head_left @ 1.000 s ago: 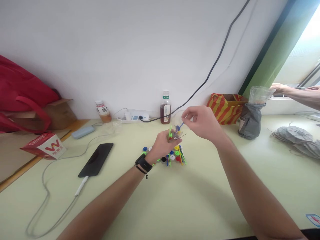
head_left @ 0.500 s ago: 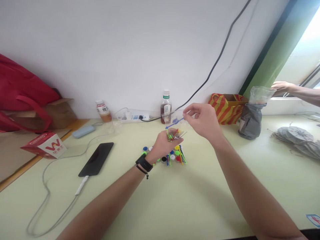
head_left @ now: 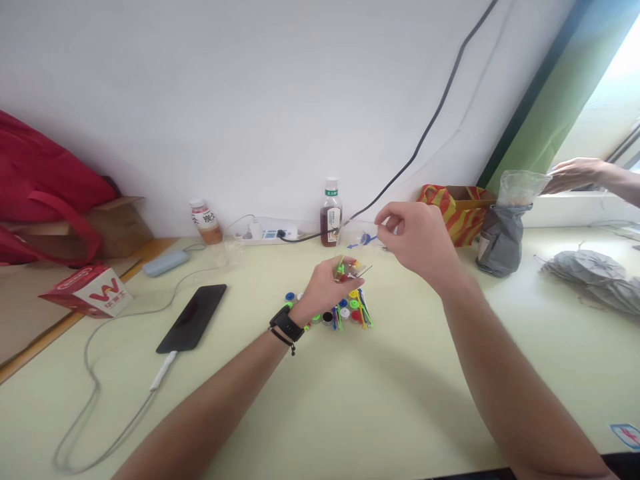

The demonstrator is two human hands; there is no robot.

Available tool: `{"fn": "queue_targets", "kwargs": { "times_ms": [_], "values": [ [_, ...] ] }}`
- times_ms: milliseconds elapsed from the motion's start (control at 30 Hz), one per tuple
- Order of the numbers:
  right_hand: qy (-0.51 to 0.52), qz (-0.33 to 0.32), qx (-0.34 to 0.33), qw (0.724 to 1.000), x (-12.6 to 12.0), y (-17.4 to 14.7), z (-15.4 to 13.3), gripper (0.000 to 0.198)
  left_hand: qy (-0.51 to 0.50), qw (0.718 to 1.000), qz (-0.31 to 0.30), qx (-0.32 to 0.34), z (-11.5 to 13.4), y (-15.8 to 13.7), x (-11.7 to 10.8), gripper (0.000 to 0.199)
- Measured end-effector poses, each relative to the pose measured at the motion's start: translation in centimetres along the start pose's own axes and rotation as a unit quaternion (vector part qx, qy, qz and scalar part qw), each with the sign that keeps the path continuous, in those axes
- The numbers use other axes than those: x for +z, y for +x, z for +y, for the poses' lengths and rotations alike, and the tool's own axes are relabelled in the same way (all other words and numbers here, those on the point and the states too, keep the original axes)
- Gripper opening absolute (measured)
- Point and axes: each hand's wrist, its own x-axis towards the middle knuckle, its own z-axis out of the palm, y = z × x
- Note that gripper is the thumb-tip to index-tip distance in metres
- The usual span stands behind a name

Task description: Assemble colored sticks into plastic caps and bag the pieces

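Between thumb and forefinger, my right hand (head_left: 419, 241) pinches the end of a blue arrow-shaped plastic pointer (head_left: 367, 239). Its arrow tip points left, and the pointer is held up above the table. To the lower left, my left hand (head_left: 327, 285) is curled round a bunch of small plastic pointers (head_left: 350, 268) in green, red and yellow, with a thin dark one sticking out. Beneath it lie several round coloured discs (head_left: 327, 318) in rows, partly hidden by that hand. Blue, green and yellow pointers (head_left: 365, 309) lie across their right side.
A dark-drink bottle (head_left: 331, 217) and a power strip (head_left: 277, 235) stand by the wall. On the left are a phone (head_left: 193, 319) on its cable and a red-white box (head_left: 87, 291). A striped bag (head_left: 457, 213) and grey bag (head_left: 501, 240) stand right, near another person's hand (head_left: 575, 175).
My right hand has moved slightly right with the blue pointer, drawing it away from my left hand. The left hand has barely moved. The other person's hand has shifted a little.
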Motion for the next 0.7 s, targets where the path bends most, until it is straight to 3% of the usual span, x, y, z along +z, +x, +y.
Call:
{"fn": "queue_targets", "kwargs": {
  "times_ms": [167,300,367,533,700],
  "values": [
    [0.005,-0.038,-0.006,0.999,-1.2,0.0,0.7,0.011,0.027,0.999,-0.019,0.033,-0.4,0.1,-0.1,0.033],
    [0.055,0.05,-0.015,0.997,-1.6,0.0,0.9,0.011,0.033,0.999,-0.02,0.031,-0.6,0.2,-0.1,0.033],
    [0.091,0.056,0.0,0.994,-1.6,0.1,0.9,0.008,0.02,0.999,-0.021,0.024,-0.7,0.2,0.0,0.035],
    [0.123,-0.032,0.016,0.992,-0.3,0.4,1.3,0.009,-0.046,0.998,-0.033,0.033,-0.4,-0.1,0.5,0.035],
    [0.119,0.013,-0.008,0.993,1.1,0.6,1.2,0.007,-0.042,0.998,-0.034,0.039,-0.3,-0.2,0.7,0.031]
  ]
}}
